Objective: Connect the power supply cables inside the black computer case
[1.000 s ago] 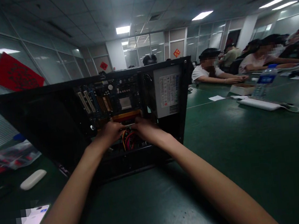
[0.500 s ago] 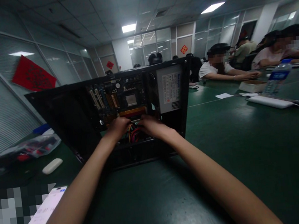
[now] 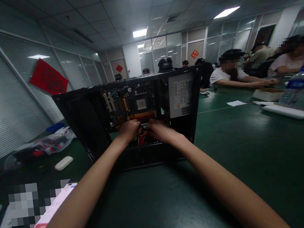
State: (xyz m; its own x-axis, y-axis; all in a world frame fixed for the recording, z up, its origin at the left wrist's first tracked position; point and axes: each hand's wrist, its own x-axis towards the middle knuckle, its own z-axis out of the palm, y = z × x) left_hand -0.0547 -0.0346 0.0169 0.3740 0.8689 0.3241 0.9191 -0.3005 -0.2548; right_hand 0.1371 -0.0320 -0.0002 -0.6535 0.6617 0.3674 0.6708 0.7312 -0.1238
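An open black computer case (image 3: 86, 117) stands on the green table (image 3: 229, 163) in front of me, its motherboard (image 3: 131, 103) and grey power supply (image 3: 181, 94) exposed. Both my hands reach inside it, close together below the motherboard. My left hand (image 3: 128, 129) is curled, fingers closed near a yellow slot strip. My right hand (image 3: 158, 129) is also curled, resting over a bundle of red, yellow and orange wires (image 3: 143, 138). The fingertips of both hands are hidden, so what they grip is unclear.
A white oblong object (image 3: 63, 163) and a plastic bag of parts (image 3: 40, 145) lie left of the case. A phone-like card (image 3: 50, 209) lies near my left forearm. At right sit a water bottle (image 3: 293, 90), a white power strip (image 3: 289, 111), and several seated people.
The camera view has shifted, so the case and hands appear further right and slightly higher. My hands stay together inside the case at the same spot by the wires.
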